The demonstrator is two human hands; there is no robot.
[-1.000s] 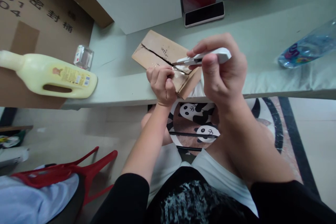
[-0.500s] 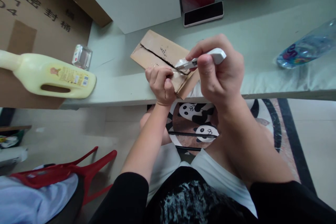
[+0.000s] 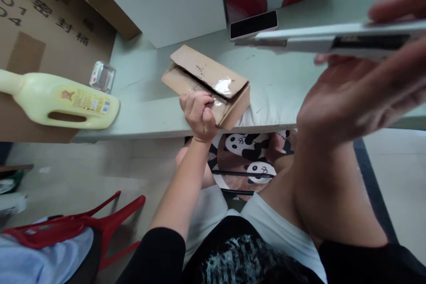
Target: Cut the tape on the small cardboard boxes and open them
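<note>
your left hand (image 3: 199,114) pins the near end of the small carton (image 3: 207,83) at the bench (image 3: 282,84) edge. your right hand (image 3: 362,84) grasps the white cutter (image 3: 319,41), raised well above and right of the carton, blade pointing left.

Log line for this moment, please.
left hand: pressing on cardboard box | right hand: raised, holding utility knife | box flaps: slit
</note>
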